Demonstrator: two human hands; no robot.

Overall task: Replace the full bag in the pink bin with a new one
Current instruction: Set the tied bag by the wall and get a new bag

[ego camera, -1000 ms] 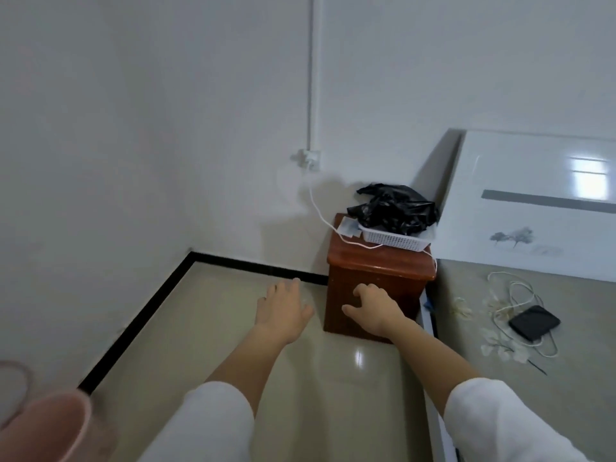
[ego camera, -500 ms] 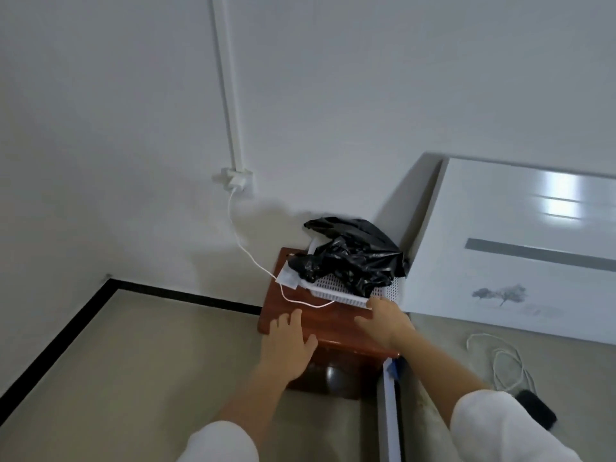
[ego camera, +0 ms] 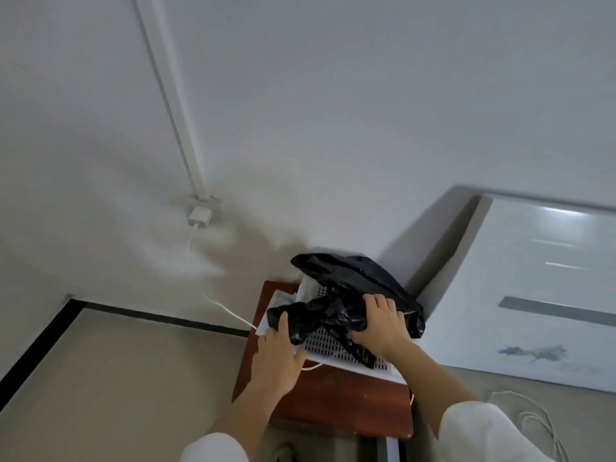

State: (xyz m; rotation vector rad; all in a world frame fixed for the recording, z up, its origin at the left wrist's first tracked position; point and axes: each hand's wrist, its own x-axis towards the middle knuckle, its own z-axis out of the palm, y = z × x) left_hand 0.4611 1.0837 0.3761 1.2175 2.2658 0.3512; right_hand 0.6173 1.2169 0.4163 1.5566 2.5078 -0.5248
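One black bag [ego camera: 366, 281] heaped in one white basket [ego camera: 333, 346] atop one brown stand [ego camera: 333, 401], right hand [ego camera: 380, 323] curled, gripping bag over basket, left hand [ego camera: 278, 358] fingers straight, touching bag at basket's left end, one white cable [ego camera: 233, 315] left of basket.

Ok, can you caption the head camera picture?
Right hand grips black bags in a white basket; left hand touches them.

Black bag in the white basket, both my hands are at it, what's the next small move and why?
Probably lift the black bag clear of the white basket with the right hand, which grips the crumpled plastic. The left hand only touches its left end with straight fingers, so it could press the basket down.
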